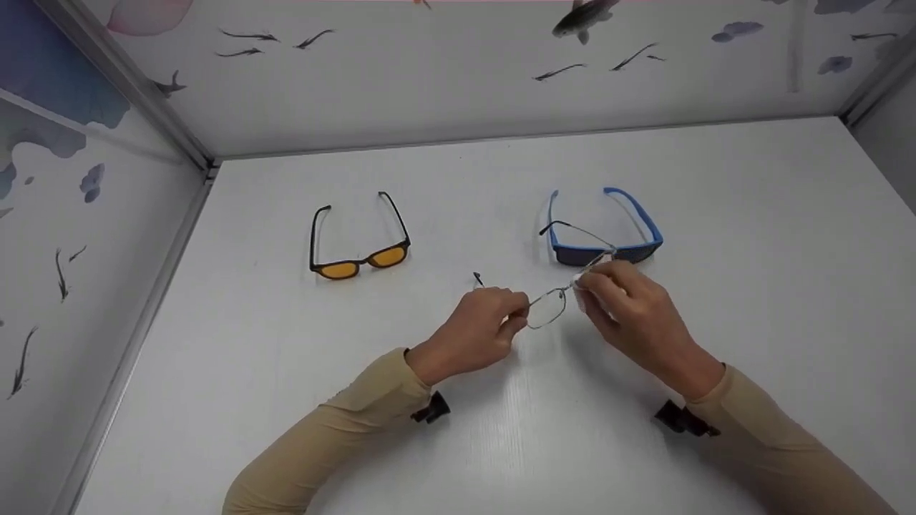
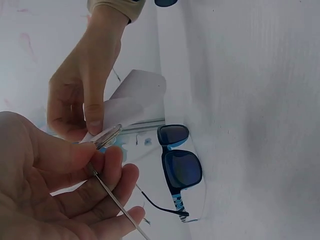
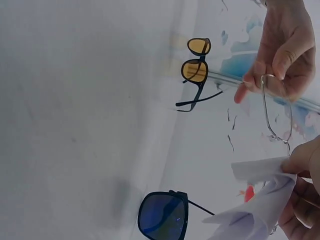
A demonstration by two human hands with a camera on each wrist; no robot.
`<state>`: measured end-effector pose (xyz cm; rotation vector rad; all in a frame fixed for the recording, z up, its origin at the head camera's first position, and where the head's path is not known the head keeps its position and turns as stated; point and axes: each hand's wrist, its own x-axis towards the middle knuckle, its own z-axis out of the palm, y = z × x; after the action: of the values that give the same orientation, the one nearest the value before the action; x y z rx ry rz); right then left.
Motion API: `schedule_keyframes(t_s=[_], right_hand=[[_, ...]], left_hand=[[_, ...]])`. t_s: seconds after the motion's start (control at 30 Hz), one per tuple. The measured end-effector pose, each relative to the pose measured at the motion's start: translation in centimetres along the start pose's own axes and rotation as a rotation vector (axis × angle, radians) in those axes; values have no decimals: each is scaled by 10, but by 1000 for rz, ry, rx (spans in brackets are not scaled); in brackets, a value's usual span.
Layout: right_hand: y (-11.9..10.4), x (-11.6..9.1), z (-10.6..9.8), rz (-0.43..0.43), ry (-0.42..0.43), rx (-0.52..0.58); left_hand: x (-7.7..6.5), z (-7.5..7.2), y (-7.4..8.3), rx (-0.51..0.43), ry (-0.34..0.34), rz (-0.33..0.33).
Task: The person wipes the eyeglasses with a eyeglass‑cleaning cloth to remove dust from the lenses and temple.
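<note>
A pair of thin metal-framed eyeglasses (image 1: 549, 309) is held above the table between both hands. My left hand (image 1: 476, 329) pinches one side of the frame at the lens and hinge. With thumb and fingers, my right hand (image 1: 637, 315) pinches a thin white cleaning cloth (image 3: 255, 210) at the other lens, which the cloth and fingers mostly hide. In the left wrist view the cloth (image 2: 132, 97) fans out beyond the right fingertips. Both of the eyeglasses' dark-tipped temples are unfolded and point away from me.
Blue-framed sunglasses (image 1: 607, 255) with dark lenses lie on the white table (image 1: 458, 207) just beyond the right hand. Black-framed glasses with orange lenses (image 1: 361, 270) lie farther left, temples unfolded. Printed panels (image 1: 429, 79) wall the back and left sides.
</note>
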<state>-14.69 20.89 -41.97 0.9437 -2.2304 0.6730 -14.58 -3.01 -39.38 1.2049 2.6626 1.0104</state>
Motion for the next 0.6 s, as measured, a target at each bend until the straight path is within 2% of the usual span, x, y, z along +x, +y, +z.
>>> schedule_keyframes(t_s=[0.17,0.3,0.43,0.53,0.6], right_hand=[[11,-9,-5,3,-5,-59],[23,-16,-15,116,23,-96],[27,-21,-22,220,56,-57],[26,-23,-22,228,58,-15],[25,-24,-21,203,48,12]], left_hand=[[-4,-3,-1,-23,-2,-14],[-6,-4,-4,-54,-6,-14],[-7,-6,-6,-79,29,5],[-7,-6,-7,-110,64,20],[-6,-6,-7,-137,78,23]])
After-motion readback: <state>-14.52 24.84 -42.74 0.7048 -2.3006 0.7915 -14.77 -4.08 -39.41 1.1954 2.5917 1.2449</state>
